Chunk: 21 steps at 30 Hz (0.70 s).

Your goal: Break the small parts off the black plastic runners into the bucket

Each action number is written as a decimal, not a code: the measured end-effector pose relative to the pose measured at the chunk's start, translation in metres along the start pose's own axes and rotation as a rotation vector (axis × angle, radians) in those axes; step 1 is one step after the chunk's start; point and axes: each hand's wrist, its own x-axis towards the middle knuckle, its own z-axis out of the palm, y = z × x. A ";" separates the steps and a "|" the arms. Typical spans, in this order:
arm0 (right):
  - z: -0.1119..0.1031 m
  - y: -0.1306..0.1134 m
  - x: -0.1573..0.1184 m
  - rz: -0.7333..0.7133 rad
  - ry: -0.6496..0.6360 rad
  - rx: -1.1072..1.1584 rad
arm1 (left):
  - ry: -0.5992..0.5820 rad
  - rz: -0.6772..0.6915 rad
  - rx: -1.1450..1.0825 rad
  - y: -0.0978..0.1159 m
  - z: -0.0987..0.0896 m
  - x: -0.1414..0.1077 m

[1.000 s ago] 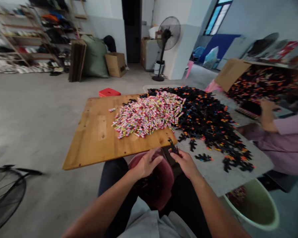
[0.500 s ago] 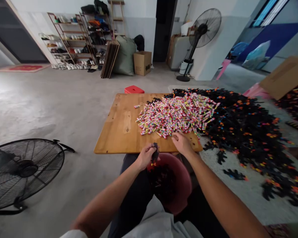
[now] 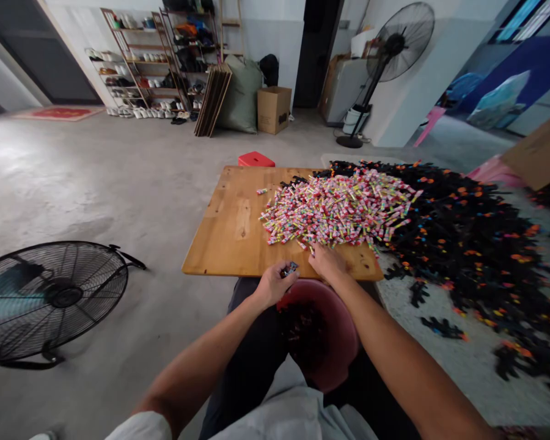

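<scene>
My left hand (image 3: 275, 285) is closed around a small dark piece (image 3: 288, 269) just off the front edge of the wooden board (image 3: 229, 244). Over the board's front part, my right hand (image 3: 326, 261) touches the near edge of a heap of small pink, white and yellow tubes (image 3: 339, 211). Its fingertips are pressed together at the tubes; what they pinch, if anything, is too small to name. Below both hands stands a pink tub (image 3: 343, 342) with dark pieces inside. To the right lies a large pile of black pieces with orange tips (image 3: 467, 238).
A red stool (image 3: 255, 159) stands behind the board. On the floor at the left is a black fan (image 3: 64, 296). Farther back are a standing fan (image 3: 394, 46), a cardboard box (image 3: 274, 110), a green sack (image 3: 239, 95) and shoe racks (image 3: 151, 61).
The view has shifted a little. My left hand has turned the dark piece from upright to more level. My right hand has moved slightly left, to the heap's front edge.
</scene>
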 end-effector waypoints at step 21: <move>-0.022 -0.019 -0.083 0.055 -0.193 1.410 | -0.209 0.447 0.435 0.013 -0.002 0.000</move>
